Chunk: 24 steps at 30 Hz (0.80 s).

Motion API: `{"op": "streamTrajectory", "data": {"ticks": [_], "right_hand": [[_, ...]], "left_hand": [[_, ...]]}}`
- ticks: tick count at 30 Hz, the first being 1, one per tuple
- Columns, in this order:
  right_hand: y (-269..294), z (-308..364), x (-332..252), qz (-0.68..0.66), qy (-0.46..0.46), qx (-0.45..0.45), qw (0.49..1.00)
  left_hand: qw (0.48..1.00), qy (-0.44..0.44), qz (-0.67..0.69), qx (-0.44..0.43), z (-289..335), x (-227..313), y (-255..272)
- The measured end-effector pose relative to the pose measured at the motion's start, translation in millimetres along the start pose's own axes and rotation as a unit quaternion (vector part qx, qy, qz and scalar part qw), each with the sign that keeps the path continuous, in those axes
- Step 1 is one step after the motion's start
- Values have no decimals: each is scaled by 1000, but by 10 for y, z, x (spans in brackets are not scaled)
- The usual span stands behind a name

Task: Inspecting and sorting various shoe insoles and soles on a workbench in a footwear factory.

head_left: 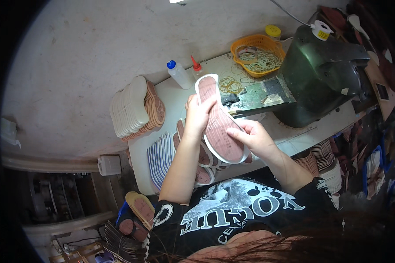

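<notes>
A shoe insole (221, 127), reddish-brown with a white rim, is held up between my two hands over the front of the worktable. My left hand (198, 111) grips its left edge near the narrow end, thumb across the face. At the wide end my right hand (252, 136) pinches the right edge, with the thumb on top and the fingers mostly hidden underneath. More brown insoles with white rims (204, 174) lie on the table below, partly covered by my left forearm. Just beyond the held piece is the flat arm of a dark green machine (261, 96).
At the left stand stacks of white insoles (129, 103) and brown insoles (156, 105), with blue-and-white edged pieces (160, 153) nearer. A blue-capped bottle (179, 74), a red-tipped bottle (197, 68) and an orange basket (237, 46) of bands line the back. The machine's bulky body (324, 74) blocks the right.
</notes>
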State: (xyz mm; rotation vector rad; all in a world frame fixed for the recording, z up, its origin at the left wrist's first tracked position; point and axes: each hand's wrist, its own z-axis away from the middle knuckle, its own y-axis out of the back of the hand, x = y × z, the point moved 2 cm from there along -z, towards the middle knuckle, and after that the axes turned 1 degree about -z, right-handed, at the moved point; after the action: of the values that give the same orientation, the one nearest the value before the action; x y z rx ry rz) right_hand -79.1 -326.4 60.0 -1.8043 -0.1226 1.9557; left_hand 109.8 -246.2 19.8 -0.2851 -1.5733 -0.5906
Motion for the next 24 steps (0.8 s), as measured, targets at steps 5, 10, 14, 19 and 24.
{"op": "streamTrajectory", "data": {"ticks": [5,10,14,19,24], "right_hand": [[93,21,31,-79,3,14,997],[45,219,209,-93,-145,-35,984],[-81,204,281,-168,-108,-19,980],[-201,110,244,-180,-99,44,978],[-212,-60,226,-189,-91,52,976]], "left_hand": [[994,58,80,-50,-101,-6,-67],[989,48,-139,9,-90,188,-76],[986,66,-151,-30,-240,78,8],[945,-57,-317,61,-239,397,61],[817,-251,-312,-416,-488,688,125]]}}
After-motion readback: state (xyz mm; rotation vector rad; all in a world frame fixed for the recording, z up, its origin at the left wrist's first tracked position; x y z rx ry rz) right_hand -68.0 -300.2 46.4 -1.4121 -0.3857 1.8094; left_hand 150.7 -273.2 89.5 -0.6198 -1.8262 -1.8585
